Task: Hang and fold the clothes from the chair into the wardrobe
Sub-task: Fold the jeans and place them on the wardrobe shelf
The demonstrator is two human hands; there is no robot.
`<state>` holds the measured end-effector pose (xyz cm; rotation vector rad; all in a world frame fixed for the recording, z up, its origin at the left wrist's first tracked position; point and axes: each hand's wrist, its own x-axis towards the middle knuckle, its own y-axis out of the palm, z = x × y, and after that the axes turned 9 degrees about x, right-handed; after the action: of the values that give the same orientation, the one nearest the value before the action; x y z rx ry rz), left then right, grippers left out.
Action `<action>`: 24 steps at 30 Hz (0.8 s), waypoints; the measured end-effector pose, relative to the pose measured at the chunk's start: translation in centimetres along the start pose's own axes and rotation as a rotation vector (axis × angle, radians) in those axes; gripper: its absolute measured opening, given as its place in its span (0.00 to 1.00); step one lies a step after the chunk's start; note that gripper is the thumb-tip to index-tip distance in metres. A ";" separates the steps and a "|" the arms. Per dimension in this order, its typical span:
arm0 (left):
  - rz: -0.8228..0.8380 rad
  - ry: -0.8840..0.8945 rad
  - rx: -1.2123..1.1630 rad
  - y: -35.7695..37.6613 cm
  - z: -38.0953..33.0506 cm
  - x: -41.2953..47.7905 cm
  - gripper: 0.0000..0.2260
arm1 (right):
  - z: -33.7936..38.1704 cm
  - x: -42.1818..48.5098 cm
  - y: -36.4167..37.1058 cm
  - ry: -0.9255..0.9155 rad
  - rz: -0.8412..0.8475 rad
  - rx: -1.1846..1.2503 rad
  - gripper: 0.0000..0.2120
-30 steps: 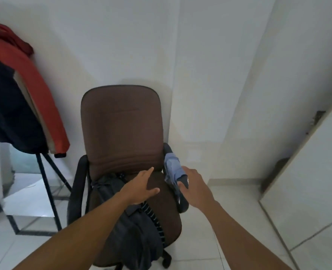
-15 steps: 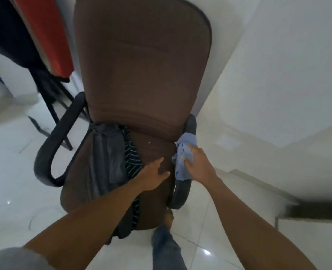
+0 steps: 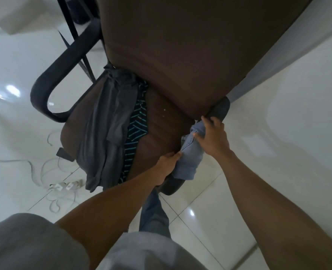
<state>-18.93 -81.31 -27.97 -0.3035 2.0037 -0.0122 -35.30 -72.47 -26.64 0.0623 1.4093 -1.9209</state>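
Head view, looking steeply down: the light blue garment (image 3: pixel 190 158) is draped over the right armrest (image 3: pixel 220 108) at the right edge of the chair (image 3: pixel 161 121), and both hands are on it. The right hand (image 3: pixel 212 137) has its grip curled over the top of the bundle, and the left hand (image 3: pixel 168 162) looks to pinch the inner edge where the cloth meets the seat. That's probably so the whole thing lifts off the armrest in one go instead of sliding to the floor. The other clothes haven't been touched: a grey garment (image 3: pixel 106 133) hangs over the seat's left half and front edge, with a dark striped garment (image 3: pixel 137 129) partly under it, nearer the middle. As for the room, there's a glossy white tile floor (image 3: pixel 278 143) with loose cables (image 3: pixel 40 168) and a power strip (image 3: pixel 66 186) lying left of the chair, plus black stand legs (image 3: pixel 69 20) behind the left armrest (image 3: pixel 64 61). The wardrobe isn't in shot.
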 end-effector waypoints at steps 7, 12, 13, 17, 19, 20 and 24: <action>-0.171 0.049 -0.238 0.4 0.0 -0.8 0.27 | 0.9 0.2 -0.5 0.114 0.051 0.140 0.39; -0.250 0.205 -0.163 -1.1 1.2 -2.6 0.19 | 1.4 -1.5 -0.8 0.159 0.108 0.228 0.28; -0.264 0.261 -0.150 -1.6 1.3 -3.2 0.18 | 1.5 -1.9 -1.2 0.171 0.103 0.248 0.23; -0.290 0.414 -0.215 -4.4 0.2 -5.5 0.18 | 2.4 -4.6 -4.0 0.131 0.013 0.507 0.15; -0.296 0.499 -0.217 -5.9 -1.4 -7.3 0.15 | 3.0 -6.3 -5.5 0.047 -0.091 0.617 0.16; -0.305 0.551 -0.213 -6.5 -2.2 -8.3 0.13 | 3.5 -7.2 -6.2 0.011 -0.133 0.662 0.15; -0.332 0.794 -0.091 -8.8 -4.5 -12.7 0.10 | 5.5 -12.0 -8.6 -0.060 -0.299 0.797 0.05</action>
<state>-15.98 -87.61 -13.49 -0.7803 2.7129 -0.2915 -29.55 -69.75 -12.22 0.1746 0.5583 -2.6025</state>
